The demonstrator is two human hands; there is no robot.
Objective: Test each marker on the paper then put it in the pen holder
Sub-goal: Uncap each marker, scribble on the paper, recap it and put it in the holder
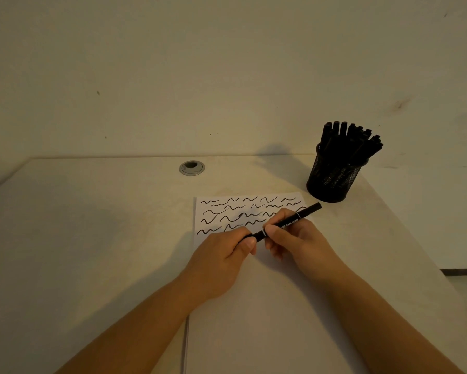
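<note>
Above the middle of the paper (254, 306), in the head view, a black marker (289, 222) is held between both hands, its long axis running diagonally from the near left up to the far right, so that its far end points toward the pen holder (333, 175). The left hand (221, 257) has its grip closed round the marker's near end, thumb and curled fingers pinching it so that this end is hidden. The right hand (294, 238) has its grip round the middle of the barrel, thumb on top just beside a pale ring on the body, fingers curled beneath. White lettering shows on the barrel beyond the right thumb, and the far end juts out past the fingers over the sheet's far right corner. The paper lies on the pale tabletop (92, 225) and carries rows of short black wavy strokes across its far part; the near part is blank. The pen holder, a black mesh cup, stands upright on the tabletop just beyond the sheet's far right corner, packed with black markers (348, 139) that fan out above its rim. A round metal cable grommet (191, 167) sits near the tabletop's far edge, well apart from the paper.
</note>
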